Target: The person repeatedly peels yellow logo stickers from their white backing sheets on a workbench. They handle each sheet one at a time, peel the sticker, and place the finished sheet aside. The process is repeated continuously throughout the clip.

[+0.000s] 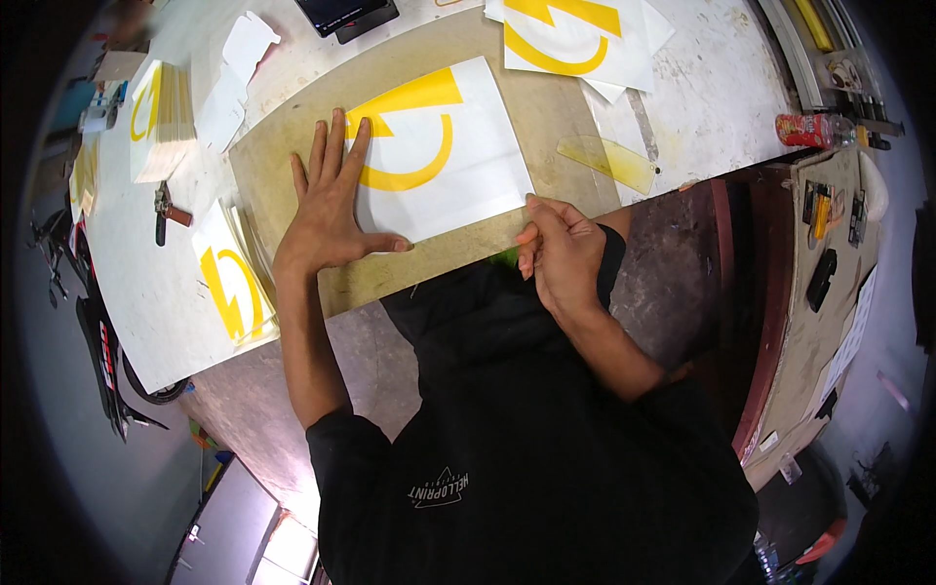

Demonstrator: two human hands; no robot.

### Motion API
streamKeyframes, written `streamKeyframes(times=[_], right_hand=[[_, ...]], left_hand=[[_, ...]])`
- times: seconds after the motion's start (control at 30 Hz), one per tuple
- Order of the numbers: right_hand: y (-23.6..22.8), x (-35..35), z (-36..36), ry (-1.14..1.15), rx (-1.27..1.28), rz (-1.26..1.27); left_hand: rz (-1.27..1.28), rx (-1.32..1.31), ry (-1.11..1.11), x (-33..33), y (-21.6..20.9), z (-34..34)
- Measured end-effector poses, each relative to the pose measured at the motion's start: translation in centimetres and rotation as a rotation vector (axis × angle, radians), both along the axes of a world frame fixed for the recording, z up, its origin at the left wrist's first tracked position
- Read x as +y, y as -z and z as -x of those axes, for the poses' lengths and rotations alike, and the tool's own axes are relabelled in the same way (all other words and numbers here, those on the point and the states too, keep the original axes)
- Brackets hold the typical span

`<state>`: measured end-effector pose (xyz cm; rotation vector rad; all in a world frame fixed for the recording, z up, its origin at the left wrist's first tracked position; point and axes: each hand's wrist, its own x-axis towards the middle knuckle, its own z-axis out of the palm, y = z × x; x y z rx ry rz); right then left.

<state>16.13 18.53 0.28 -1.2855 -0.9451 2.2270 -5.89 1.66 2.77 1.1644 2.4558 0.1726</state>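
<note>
A white paper sheet printed with a bold yellow design (478, 146) lies on a tan cutting mat (283, 136) in front of me. My left hand (331, 200) rests flat with spread fingers over the sheet's left side, its thumb along the near edge. At the near right corner, my right hand (564, 244) pinches the paper between thumb and fingers. Just beyond that hand, a yellowish transparent ruler (609, 164) lies on the table.
More printed sheets (575, 49) lie at the far right. Stacks of printed paper (164, 122) and folded pieces (229, 283) stand on the left, near a small pistol-shaped tool (171, 214). A red-labelled bottle (814, 130) lies at the right. A dark device (348, 18) sits at the back.
</note>
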Motion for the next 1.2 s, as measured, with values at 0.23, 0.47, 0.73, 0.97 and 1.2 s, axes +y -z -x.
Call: streamKeyframes(times=[0.23, 0.47, 0.73, 0.97, 1.2], right_hand=[[-0.7, 2.4, -1.4, -0.008, -0.033, 0.025], [-1.1, 0.4, 0.2, -0.151, -0.013, 0.09], [-0.5, 1.0, 0.1, -0.136, -0.022, 0.108], [-1.8, 5.6, -1.3, 0.143, -0.033, -0.272], [-1.0, 6.6, 0.5, -0.312, -0.139, -1.576]], left_hand=[[-0.031, 0.005, 0.013, -0.3, 0.3, 0.0], [-0.04, -0.008, 0.019, -0.2, 0.1, 0.1], [-0.03, -0.016, 0.021, -0.1, 0.1, 0.2], [-0.003, 0.003, 0.021, -0.2, -0.1, -0.1], [-0.004, 0.005, 0.022, -0.4, -0.3, -0.2]])
